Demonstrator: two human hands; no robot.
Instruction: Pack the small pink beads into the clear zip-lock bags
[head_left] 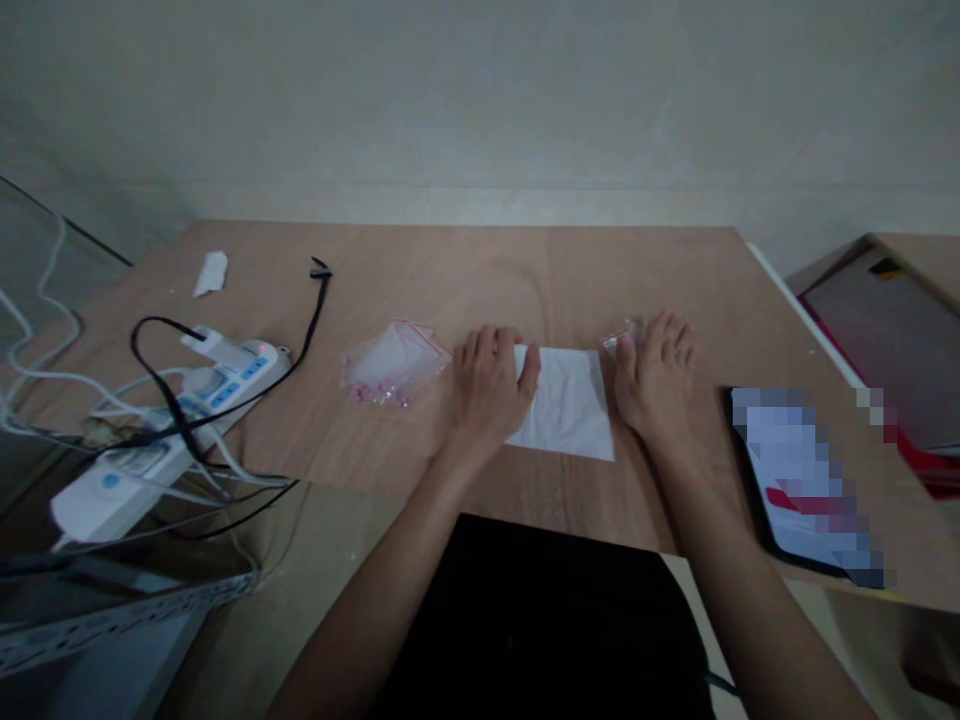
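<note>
So, leftmost there's a power strip [251,385] at the left edge of the surface [465,270], then clear bags [401,355] with pink bits [379,394]. The left hand [491,375] rests unclenched over the left side of a white sheet [566,400], near the front edge. The right hand [660,375] lies just beyond it, thumb by a small clear packet [611,341]; can't tell if it's pinched. Probably a laying-out step; next likely calls for a neat fingertip grip on that packet.

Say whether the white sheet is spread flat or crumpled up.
Spread flat, slightly wrinkled: the white sheet lies on the tabletop, its right corners showing. The left hand covers part.
</note>
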